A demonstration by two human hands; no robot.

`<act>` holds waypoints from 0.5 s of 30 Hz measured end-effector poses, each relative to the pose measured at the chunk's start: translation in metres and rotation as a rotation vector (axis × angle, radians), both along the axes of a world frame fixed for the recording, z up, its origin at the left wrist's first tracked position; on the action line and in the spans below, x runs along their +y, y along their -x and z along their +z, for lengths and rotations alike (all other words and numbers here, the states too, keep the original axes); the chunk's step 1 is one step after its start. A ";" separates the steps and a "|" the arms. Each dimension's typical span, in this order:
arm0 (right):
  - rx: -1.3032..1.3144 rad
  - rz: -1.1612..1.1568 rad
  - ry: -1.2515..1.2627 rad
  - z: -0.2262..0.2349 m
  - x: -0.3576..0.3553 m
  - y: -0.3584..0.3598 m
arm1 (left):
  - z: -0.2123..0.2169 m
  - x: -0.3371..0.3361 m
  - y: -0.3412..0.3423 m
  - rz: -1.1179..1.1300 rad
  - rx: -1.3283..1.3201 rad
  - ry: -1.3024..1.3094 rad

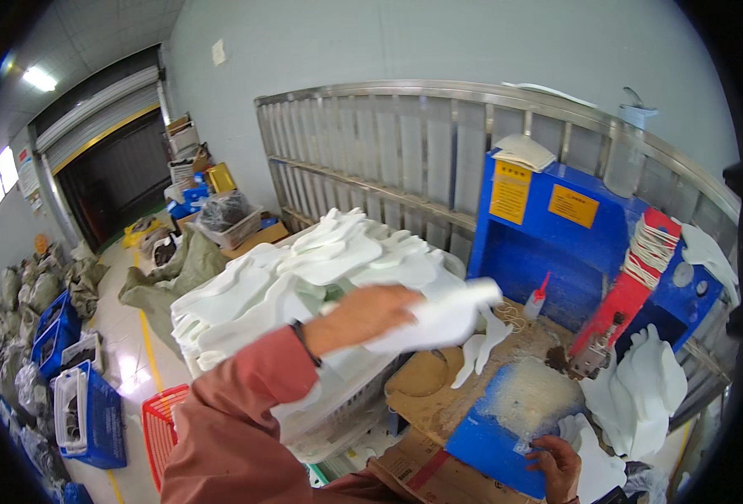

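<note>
My left hand (361, 317), in a reddish sleeve, reaches across the middle. It is closed on a flat white curved piece (434, 321), which motion blurs. Behind it a high pile of similar white pieces (241, 294) rises from a white crate (346, 412). My right hand (558, 467) rests at the lower right, fingers loosely bent and apart, with nothing visible in them. It lies by the edge of a blue board (485, 428) strewn with pale dust (533, 391). White pieces (590, 454) lie beside that hand, and more lean in a stack (645, 391) farther right.
A blue machine (514, 252) has a red arm (624, 281) wrapped in cord, with a metal head (590, 357) over the board. Nearby stands a small red-tipped bottle (535, 302). Metal railing (371, 160) runs behind. A red basket (160, 428) and blue crates (94, 420) sit left.
</note>
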State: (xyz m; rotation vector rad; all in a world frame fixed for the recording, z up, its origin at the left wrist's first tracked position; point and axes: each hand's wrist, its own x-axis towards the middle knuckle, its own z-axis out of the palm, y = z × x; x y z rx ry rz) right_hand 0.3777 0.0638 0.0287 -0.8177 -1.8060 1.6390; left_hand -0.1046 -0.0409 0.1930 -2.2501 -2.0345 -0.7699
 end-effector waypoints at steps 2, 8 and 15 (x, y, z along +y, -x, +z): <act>-0.016 -0.038 0.027 -0.003 -0.006 -0.003 | 0.026 0.003 0.035 0.134 0.015 -0.127; 0.020 -0.171 0.150 0.010 -0.018 -0.002 | 0.054 0.037 0.123 0.266 -0.342 -0.069; -0.089 -0.195 0.073 0.022 -0.042 -0.024 | -0.053 0.078 0.193 0.482 0.367 0.027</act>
